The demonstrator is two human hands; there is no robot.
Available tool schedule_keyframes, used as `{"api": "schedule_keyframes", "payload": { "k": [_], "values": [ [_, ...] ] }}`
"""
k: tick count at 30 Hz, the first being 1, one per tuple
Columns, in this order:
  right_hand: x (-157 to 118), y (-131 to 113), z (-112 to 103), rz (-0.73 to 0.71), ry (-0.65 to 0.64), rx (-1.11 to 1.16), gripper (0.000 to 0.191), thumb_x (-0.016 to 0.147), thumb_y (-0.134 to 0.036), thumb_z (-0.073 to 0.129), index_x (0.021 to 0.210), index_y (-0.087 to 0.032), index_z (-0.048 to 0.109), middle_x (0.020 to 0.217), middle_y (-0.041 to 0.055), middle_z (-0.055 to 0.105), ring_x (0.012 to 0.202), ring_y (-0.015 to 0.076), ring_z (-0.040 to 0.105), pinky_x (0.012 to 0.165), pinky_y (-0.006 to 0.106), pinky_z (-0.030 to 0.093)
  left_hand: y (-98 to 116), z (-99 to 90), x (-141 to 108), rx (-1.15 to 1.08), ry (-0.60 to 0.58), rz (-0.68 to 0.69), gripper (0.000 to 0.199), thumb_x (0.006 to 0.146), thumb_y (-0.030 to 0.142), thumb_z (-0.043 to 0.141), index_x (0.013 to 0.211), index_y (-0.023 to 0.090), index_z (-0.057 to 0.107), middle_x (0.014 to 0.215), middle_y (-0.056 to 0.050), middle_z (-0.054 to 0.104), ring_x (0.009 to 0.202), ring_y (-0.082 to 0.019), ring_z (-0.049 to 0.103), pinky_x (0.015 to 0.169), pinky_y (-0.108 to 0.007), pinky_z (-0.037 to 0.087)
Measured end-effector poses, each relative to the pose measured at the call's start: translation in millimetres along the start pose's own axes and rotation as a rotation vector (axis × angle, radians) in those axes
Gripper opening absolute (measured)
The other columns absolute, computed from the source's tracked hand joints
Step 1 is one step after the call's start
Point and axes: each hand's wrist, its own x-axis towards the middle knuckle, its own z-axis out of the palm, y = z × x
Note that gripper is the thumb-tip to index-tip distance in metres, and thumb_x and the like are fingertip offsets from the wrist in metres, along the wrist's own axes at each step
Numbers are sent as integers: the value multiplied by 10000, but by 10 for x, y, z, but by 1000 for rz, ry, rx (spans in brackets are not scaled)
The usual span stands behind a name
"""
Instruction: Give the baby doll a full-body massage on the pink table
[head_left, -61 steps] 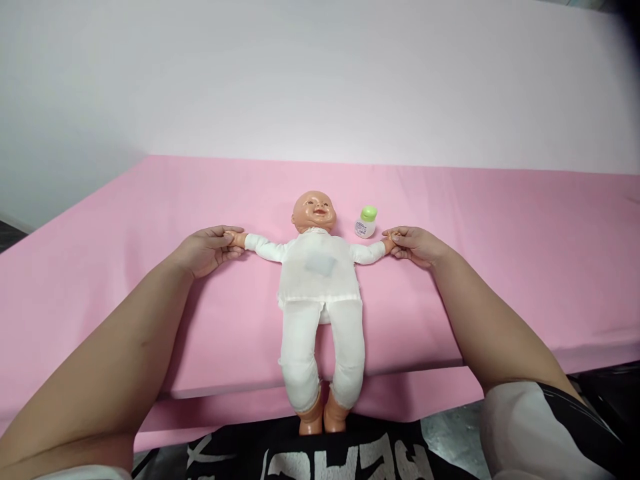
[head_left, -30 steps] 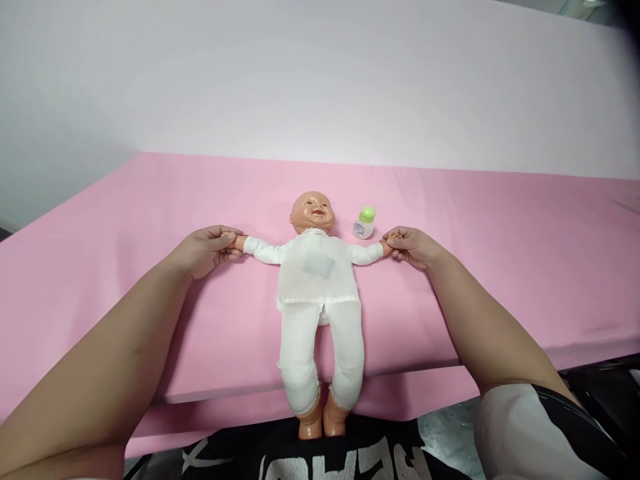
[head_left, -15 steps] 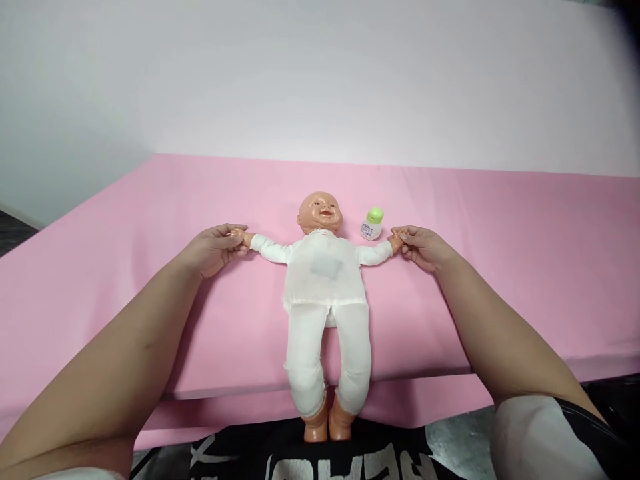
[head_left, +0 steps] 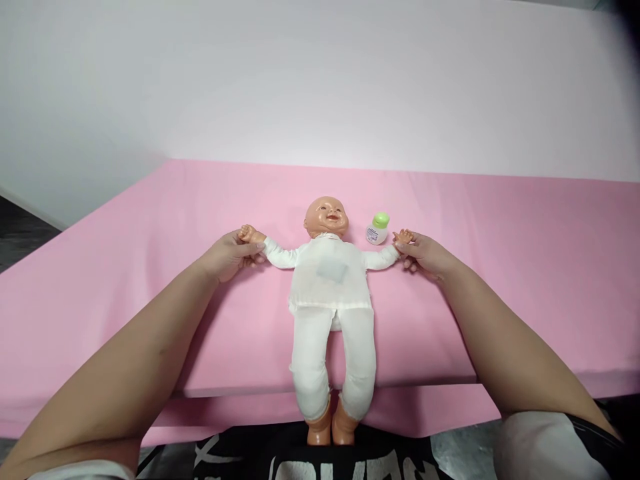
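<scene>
A baby doll (head_left: 331,273) in a white cloth suit lies on its back, head away from me, its arms spread out to both sides. My left hand (head_left: 231,256) is closed around the doll's wrist on the left, thumb on top and fingers beneath. On the other side, my right hand (head_left: 424,256) grips the doll's other wrist between thumb and fingers. Just beyond that wrist stands a small clear bottle (head_left: 377,231) with a green cap, tilted slightly in view. The doll's feet reach past the table's front edge to my black shirt.
A pink cloth (head_left: 240,347) covers the table and hangs over its front edge. Behind it rises a pale wall (head_left: 320,80). Grey floor (head_left: 465,437) shows below the front edge, and dark floor at the far left.
Both hands have shifted their hold from the doll's hands to its wrists, so the doll's fingers now show more. The whole view has moved slightly.
</scene>
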Motion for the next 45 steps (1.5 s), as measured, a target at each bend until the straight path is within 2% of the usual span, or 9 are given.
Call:
{"api": "schedule_keyframes", "payload": {
  "k": [6,11,14,19,24,27,32,40,45],
  "values": [
    [-197,-149,344,-448,210,-63,530,875,-495,941,1252,-282,633,903,25,749,737,206,731,644,324,632,108,474,-243,64,169,430,362,793,299,964,1054,188,739,961,-80,795,849,-247,764,753,-369,632],
    [-523,-187,853,-971,-82,-486,316,926,-271,850,1230,-285,767,1158,60,804,1014,251,788,905,412,680,137,904,-535,585,-175,785,355,918,299,845,1261,220,803,1266,-108,819,1091,-254,794,929,-366,666],
    [-605,-177,989,-1099,-217,-677,338,978,-185,740,1289,-310,785,1281,78,783,1151,264,781,993,438,678,118,969,-567,805,-302,924,322,996,284,760,1312,245,809,1344,-101,801,1202,-247,781,1045,-371,648],
    [-504,-142,884,-1004,-128,-561,338,970,-253,783,1303,-312,768,1250,61,803,1075,256,785,920,418,680,69,889,-488,771,-167,855,359,982,321,760,1329,236,786,1245,-91,816,1020,-217,771,884,-337,640],
    [-177,-76,489,-579,237,-150,530,923,-506,860,1358,-284,654,1255,74,798,915,221,770,758,357,660,50,698,-331,409,167,442,417,854,396,840,1213,205,744,973,-37,777,710,-167,669,667,-306,555],
    [11,-20,233,-285,339,-99,670,893,-467,882,1442,-271,553,908,17,775,669,183,697,563,286,566,11,553,-167,208,335,253,328,791,375,832,1030,197,695,842,-25,724,672,-185,668,624,-315,539],
    [127,78,44,-7,233,-161,724,839,-425,908,1435,-249,538,885,36,752,573,184,668,414,260,449,-62,418,17,103,389,72,313,772,433,817,905,194,667,700,-18,661,581,-174,609,541,-295,446],
    [-74,-48,313,-447,318,-126,839,801,-502,939,1506,-314,524,1177,64,798,731,181,726,679,347,649,24,595,-227,320,274,425,444,831,423,833,1191,199,701,960,-40,752,756,-185,686,660,-306,545],
    [-357,-122,668,-722,43,-301,403,834,-460,949,1128,-278,743,949,25,781,716,184,696,672,343,624,42,839,-474,723,-59,750,417,977,409,762,1352,227,745,1148,-73,799,845,-188,722,746,-322,594]
  ]
}}
